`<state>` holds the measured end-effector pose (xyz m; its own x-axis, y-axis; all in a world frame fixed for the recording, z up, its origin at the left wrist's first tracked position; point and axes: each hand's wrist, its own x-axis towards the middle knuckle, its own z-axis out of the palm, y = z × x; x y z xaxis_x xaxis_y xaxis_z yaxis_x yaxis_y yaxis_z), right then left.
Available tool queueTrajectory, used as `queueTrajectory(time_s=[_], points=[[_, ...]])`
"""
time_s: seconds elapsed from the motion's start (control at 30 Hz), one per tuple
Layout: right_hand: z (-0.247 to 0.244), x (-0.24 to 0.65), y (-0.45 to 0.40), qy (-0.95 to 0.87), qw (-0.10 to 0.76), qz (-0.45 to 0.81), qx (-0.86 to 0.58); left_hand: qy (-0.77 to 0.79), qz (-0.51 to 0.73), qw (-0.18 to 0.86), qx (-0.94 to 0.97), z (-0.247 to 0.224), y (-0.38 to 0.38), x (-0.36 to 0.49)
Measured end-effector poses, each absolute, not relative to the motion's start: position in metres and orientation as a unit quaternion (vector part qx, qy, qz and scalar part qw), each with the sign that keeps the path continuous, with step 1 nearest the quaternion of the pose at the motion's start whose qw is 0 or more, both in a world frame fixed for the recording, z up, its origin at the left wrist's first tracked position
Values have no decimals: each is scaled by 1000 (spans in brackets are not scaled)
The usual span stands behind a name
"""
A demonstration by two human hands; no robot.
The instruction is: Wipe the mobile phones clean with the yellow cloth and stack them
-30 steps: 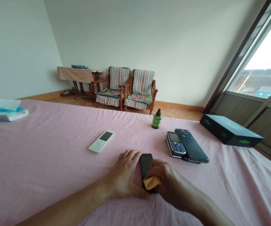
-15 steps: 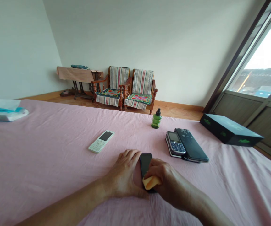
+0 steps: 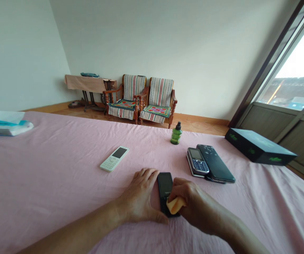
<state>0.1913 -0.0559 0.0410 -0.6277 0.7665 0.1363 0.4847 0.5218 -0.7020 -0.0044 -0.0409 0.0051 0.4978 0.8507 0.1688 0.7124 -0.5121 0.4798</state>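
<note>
A black keypad phone [image 3: 165, 185] lies face up on the pink cloth [image 3: 70, 158]. My left hand [image 3: 140, 197] rests along its left side, thumb spread near the bottom edge and fingertips by the top left corner. Pinched in my right hand [image 3: 187, 197] is a folded yellow cloth [image 3: 175, 205], pressed on the phone's lower keypad part, which it partly hides. To the left lies a white keypad phone [image 3: 114, 158]. On the right, a blue-grey keypad phone [image 3: 198, 162] sits stacked beside a large dark phone [image 3: 215, 163].
A green spray bottle [image 3: 176, 134] stands near the far edge. A black box [image 3: 259, 146] lies at the right, a tissue pack [image 3: 6, 127] at the far left. Beyond are two wooden chairs [image 3: 156, 97] and a covered sewing table [image 3: 85, 84].
My right hand has shifted slightly right with the yellow cloth, showing more of the black phone's middle. My left hand has stayed beside the phone.
</note>
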Motion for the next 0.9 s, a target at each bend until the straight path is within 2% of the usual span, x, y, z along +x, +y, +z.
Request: queueTrajectory(time_s=[0.2, 0.43, 0.67, 0.9], points=[[35, 184, -59, -844, 247, 309, -363, 465, 204, 167, 845, 4, -41, -3], [38, 193, -57, -840, 218, 334, -368, 461, 197, 171, 848, 3, -40, -4], [34, 180, -60, -841, 262, 312, -356, 467, 202, 159, 846, 0, -40, -3], [46, 193, -58, -836, 226, 350, -358, 468, 186, 169, 847, 3, -40, -5]])
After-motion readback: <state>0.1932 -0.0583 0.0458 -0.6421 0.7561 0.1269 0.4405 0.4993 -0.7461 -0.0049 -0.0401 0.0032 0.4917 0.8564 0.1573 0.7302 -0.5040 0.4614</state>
